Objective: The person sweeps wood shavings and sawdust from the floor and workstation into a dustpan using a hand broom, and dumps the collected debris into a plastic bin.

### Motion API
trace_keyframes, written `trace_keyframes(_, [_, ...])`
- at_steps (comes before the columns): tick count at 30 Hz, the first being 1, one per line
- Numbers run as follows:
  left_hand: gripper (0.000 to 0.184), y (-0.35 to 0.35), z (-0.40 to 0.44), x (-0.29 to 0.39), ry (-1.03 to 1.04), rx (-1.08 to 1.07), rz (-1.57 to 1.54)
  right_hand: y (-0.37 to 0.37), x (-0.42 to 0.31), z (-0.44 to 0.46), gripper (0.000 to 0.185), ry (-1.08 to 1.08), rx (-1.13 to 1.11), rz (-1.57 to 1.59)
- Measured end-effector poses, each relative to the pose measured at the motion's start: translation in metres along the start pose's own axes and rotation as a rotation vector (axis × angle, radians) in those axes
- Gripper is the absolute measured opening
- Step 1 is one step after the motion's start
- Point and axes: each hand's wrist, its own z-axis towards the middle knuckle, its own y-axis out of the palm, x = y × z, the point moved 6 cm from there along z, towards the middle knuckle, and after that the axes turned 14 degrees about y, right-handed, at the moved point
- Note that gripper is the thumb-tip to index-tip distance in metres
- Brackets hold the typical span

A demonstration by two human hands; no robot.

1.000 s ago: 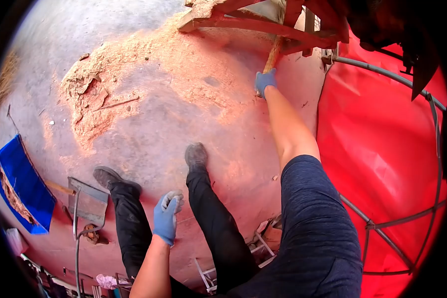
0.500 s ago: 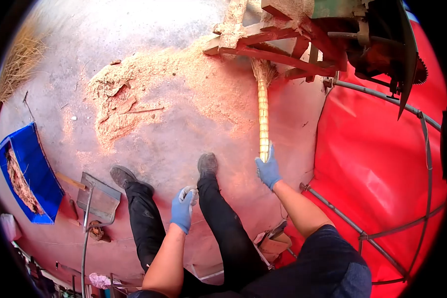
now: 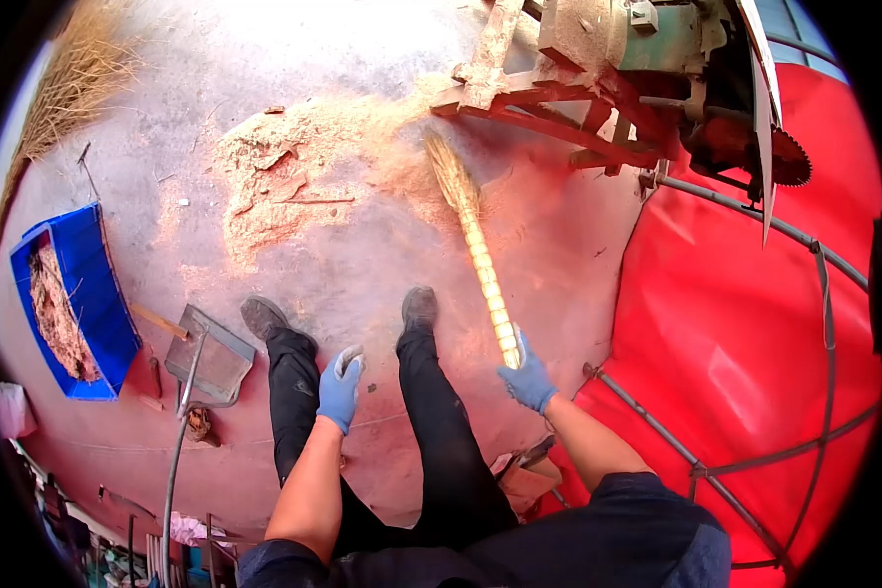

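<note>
My right hand, in a blue glove, is wrapped round the lower end of the pale, ribbed handle of a straw broom. The broom slants up and to the left, its slightly blurred bristles at the right edge of a spread of sawdust. In front of my left leg hangs my left hand, in a blue glove with pale fingers. Those fingers are loosely bent and apart, with nothing seen in them.
A red-framed machine with a toothed disc stands at the upper right, beside a red sheet on metal poles. Leftward are a blue bin holding shavings, a long-handled dustpan and a bundle of twigs.
The broom's bristles have swung left from under the machine frame toward the sawdust. My right hand has lowered slightly, and my left hand has shifted a little left, its fingers looser. The view has shifted.
</note>
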Motion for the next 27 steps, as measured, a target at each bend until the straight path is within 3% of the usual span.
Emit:
trace_keyframes(2, [0.033,-0.021,-0.028,0.044,0.106,-0.023,0.169,-0.040,0.014,-0.023,0.095,0.096,0.040,0.199])
trace_keyframes(3, [0.031,-0.030,-0.044,0.071,0.199,-0.059,0.338,-0.061,0.022,-0.017,0.088,0.116,0.070,0.311])
trace_keyframes(6, [0.032,-0.047,-0.103,0.129,0.183,-0.148,0.548,-0.114,0.041,0.051,0.064,0.220,0.121,0.466])
trace_keyframes(7, [0.033,-0.057,-0.122,0.128,0.132,-0.197,0.556,-0.121,0.030,0.083,0.044,0.205,0.056,0.460])
trace_keyframes(9, [0.031,-0.060,-0.149,0.130,0.178,-0.274,0.698,-0.103,-0.005,0.140,0.024,0.268,-0.151,0.682])
trace_keyframes(10, [0.030,-0.056,-0.154,0.137,0.344,-0.316,0.872,-0.075,-0.019,0.161,0.016,0.252,-0.155,0.680])
trace_keyframes(11, [0.030,-0.055,-0.152,0.136,0.340,-0.324,0.878,-0.030,-0.032,0.183,0.015,0.227,-0.431,0.803])
trace_keyframes(12, [0.029,-0.054,-0.143,0.135,0.333,-0.292,0.897,0.017,-0.060,0.165,0.016,0.234,-0.259,0.746])
trace_keyframes(13, [0.029,-0.053,-0.141,0.134,0.314,-0.257,0.916,0.064,-0.083,0.141,0.019,0.211,-0.247,0.741])
trace_keyframes(15, [0.027,-0.055,-0.139,0.127,0.289,-0.213,0.872,0.155,-0.106,0.118,0.048,0.087,-0.294,0.689])
trace_keyframes(16, [0.027,-0.053,-0.138,0.130,0.330,-0.243,0.917,0.182,-0.129,0.074,0.057,0.127,-0.237,0.751])
trace_keyframes(18, [0.026,-0.053,-0.138,0.132,0.383,-0.249,0.941,0.221,-0.165,-0.003,0.071,0.139,-0.495,0.854])
trace_keyframes(19, [0.026,-0.054,-0.136,0.136,0.399,-0.235,0.943,0.229,-0.184,-0.030,0.074,0.103,-0.581,0.810])
trace_keyframes(23, [0.026,-0.062,-0.129,0.146,0.363,-0.214,0.958,0.207,-0.221,-0.098,0.085,0.037,-0.569,0.784])
trace_keyframes(27, [0.026,-0.071,-0.129,0.139,0.359,-0.194,0.964,0.123,-0.272,-0.091,0.095,-0.262,-0.150,0.423])
